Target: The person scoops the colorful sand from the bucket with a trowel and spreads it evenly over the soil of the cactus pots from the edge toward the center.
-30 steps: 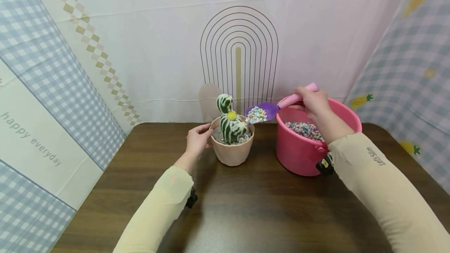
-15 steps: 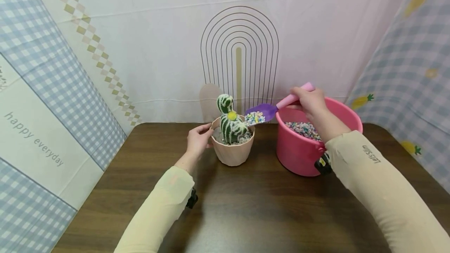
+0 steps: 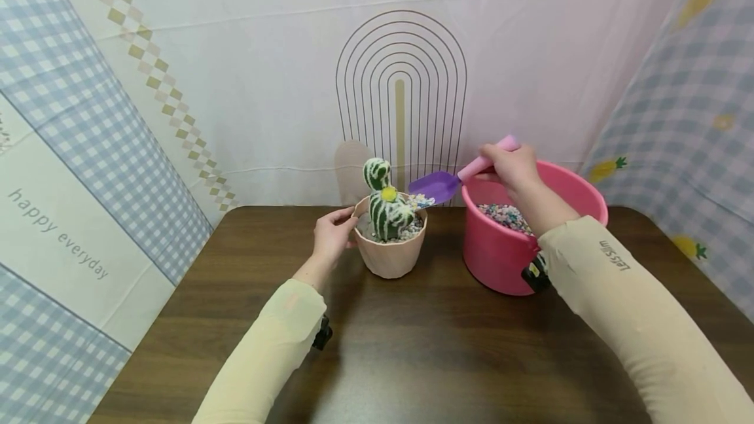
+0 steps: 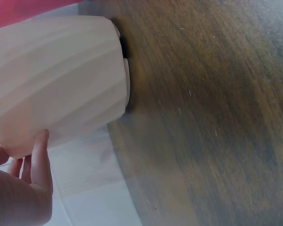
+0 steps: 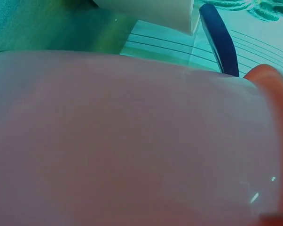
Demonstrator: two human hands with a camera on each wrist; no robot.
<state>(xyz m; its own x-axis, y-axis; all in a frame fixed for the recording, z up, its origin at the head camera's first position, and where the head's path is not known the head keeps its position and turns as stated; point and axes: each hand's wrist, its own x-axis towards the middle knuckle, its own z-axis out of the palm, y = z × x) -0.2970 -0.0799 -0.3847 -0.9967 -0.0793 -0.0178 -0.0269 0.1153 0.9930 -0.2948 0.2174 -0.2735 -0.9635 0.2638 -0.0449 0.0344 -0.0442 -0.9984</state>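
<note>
Right hand [image 3: 511,165] grips shovel [image 3: 440,183]; left hand [image 3: 331,235] holds cactus pot [image 3: 390,260].

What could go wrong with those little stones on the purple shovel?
Some small pastel pebbles lie near the lower edge of the tilted purple plastic scoop, so they might miss the round pale-pink pot and scatter on the brown wooden table. The scoop also looks close to the white-striped green cactus and could bump it.

I face a dark wood-grain table [image 3: 400,358], backed by pale arch-printed cloth [image 3: 265,97]; blue-checked cloth [image 3: 88,90] hangs at my left.
</note>
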